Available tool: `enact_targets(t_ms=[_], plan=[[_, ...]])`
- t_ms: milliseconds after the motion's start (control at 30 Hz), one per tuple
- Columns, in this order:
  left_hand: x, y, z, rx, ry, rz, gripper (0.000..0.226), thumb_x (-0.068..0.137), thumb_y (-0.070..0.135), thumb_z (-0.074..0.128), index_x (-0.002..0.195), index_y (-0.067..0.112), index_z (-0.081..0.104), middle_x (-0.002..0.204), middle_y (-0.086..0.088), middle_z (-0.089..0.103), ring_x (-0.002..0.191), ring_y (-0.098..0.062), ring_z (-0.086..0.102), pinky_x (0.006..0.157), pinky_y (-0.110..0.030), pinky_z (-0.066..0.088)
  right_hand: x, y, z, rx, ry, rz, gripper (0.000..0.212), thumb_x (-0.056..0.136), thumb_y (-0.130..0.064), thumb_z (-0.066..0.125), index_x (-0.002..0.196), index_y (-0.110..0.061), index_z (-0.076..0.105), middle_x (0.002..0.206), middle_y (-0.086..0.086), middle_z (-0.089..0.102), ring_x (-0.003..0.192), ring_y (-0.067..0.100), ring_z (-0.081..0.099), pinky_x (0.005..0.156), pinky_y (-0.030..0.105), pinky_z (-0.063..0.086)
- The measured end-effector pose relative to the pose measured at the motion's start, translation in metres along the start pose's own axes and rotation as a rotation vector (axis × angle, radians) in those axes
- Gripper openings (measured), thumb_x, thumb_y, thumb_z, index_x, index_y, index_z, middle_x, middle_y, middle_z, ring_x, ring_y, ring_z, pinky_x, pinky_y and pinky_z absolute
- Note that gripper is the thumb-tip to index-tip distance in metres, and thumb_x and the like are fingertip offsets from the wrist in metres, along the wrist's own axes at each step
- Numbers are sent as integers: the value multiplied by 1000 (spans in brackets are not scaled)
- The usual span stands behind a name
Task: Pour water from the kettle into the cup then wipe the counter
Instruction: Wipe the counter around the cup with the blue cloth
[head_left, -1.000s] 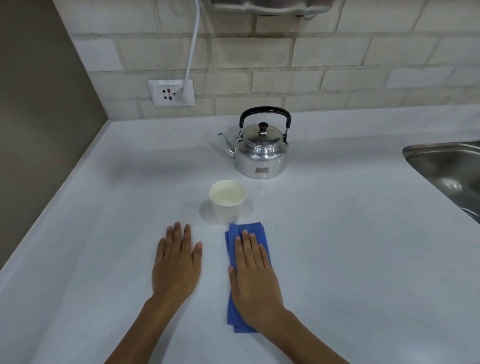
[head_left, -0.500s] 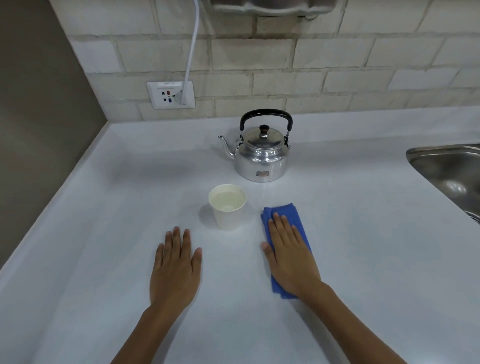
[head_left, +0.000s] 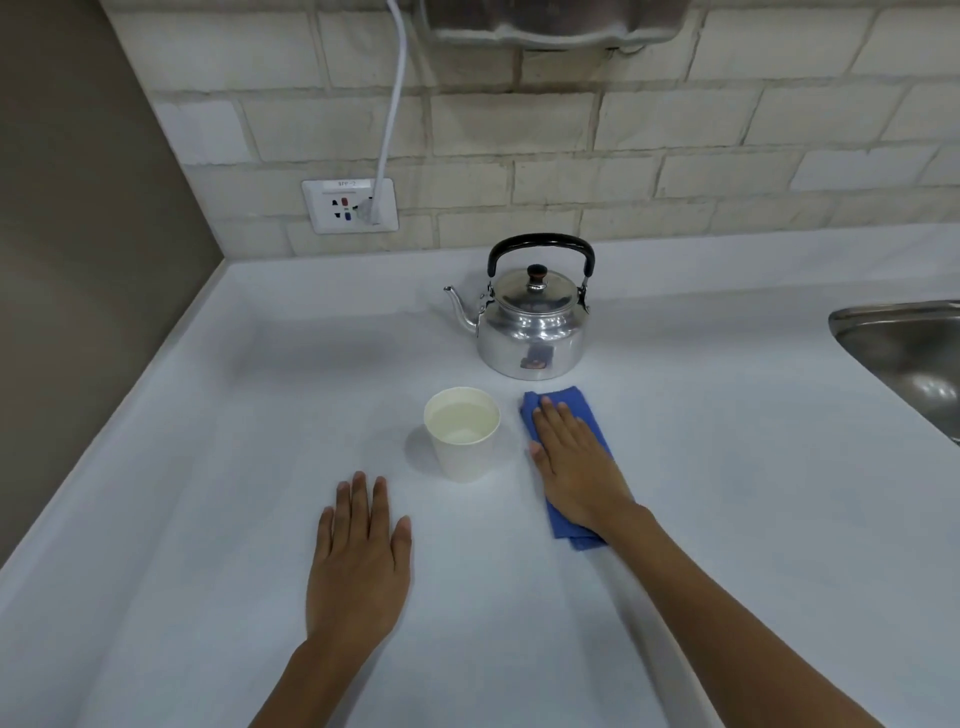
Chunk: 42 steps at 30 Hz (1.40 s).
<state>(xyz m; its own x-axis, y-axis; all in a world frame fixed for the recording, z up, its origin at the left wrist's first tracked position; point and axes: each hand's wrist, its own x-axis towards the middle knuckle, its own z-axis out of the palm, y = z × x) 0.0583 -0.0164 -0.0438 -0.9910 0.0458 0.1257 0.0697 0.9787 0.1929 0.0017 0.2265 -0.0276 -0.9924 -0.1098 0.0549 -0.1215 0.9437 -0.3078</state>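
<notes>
The right hand (head_left: 574, 467) had slid the blue cloth (head_left: 566, 410) farther up the white tabletop (head_left: 208, 467), closer to the kettle (head_left: 532, 325) than a moment before. Its fingers (head_left: 550, 421) lay flat and wide on the soft folded cloth. The left hand (head_left: 358, 561) had stayed flat, fingers spread, holding nothing. There was one shiny round metal kettle just past the right fingertips, and one smooth paper cup (head_left: 462, 436) of water just left of them.

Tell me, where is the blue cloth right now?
The blue cloth lies flat on the white counter under the right hand, just right of the paper cup and in front of the kettle.
</notes>
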Motion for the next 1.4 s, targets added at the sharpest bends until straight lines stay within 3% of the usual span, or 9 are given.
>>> enact_targets(t_ms=[167,467,567,633,733,867,967,1233,1400], plan=[[0,5,-11,30,-62,-12,83,89,47,-14,133,0,40,139,-24,42,128,-38,41,103,-50,36,-22,13,4,85,-75,-275,50,99,-35,19,145,-25,1,152,-16,-5,140,-2,-8,114,18,-8],[0,8,-12,28,-30,-18,85,87,48,-17,133,1,38,140,-22,41,130,-37,38,105,-50,33,37,-1,-3,3,-129,-282,50,100,-29,20,146,-16,4,157,-4,0,142,7,-5,118,27,-2],[1,6,-13,30,-63,-17,84,89,47,-13,132,0,41,137,-23,44,127,-37,42,102,-49,37,16,3,2,36,-106,-381,49,100,-30,20,145,-21,2,150,-15,-5,136,-3,-12,113,19,-7],[1,2,-7,23,-20,-7,90,82,53,-23,139,6,27,147,-18,31,136,-31,29,110,-43,24,3,14,2,62,-116,-402,49,100,-32,19,144,-27,0,148,-20,-7,136,-6,-11,113,18,-7],[-1,-3,-1,-29,0,-10,94,73,57,-32,143,12,11,153,-11,15,142,-24,11,114,-36,8,4,48,-13,61,-93,-333,48,100,-25,26,145,-23,11,151,-15,2,141,2,1,115,20,-2],[0,4,-9,12,-31,-17,86,85,51,-19,137,4,32,145,-19,35,134,-33,32,109,-44,28,17,90,-30,23,-18,-33,47,100,-22,27,144,-17,14,156,-2,9,143,11,8,116,25,2],[-1,5,-8,11,-36,-13,91,81,52,-24,138,4,29,146,-20,31,136,-34,28,111,-45,25,17,77,-24,-25,-7,87,49,100,-25,22,145,-15,6,157,1,3,144,13,1,116,28,-1],[-1,1,-3,20,-15,11,99,72,55,-34,142,7,17,151,-18,19,140,-31,16,114,-42,15,-61,35,-1,33,36,-157,50,99,-32,21,141,-28,-6,152,-16,-7,140,-1,-9,111,12,-13],[0,-1,-2,5,-19,-4,92,71,55,-33,143,12,4,155,-13,7,143,-25,5,116,-38,6,-40,70,-25,4,46,78,48,99,-24,26,145,-17,11,157,0,5,143,10,4,117,25,1]])
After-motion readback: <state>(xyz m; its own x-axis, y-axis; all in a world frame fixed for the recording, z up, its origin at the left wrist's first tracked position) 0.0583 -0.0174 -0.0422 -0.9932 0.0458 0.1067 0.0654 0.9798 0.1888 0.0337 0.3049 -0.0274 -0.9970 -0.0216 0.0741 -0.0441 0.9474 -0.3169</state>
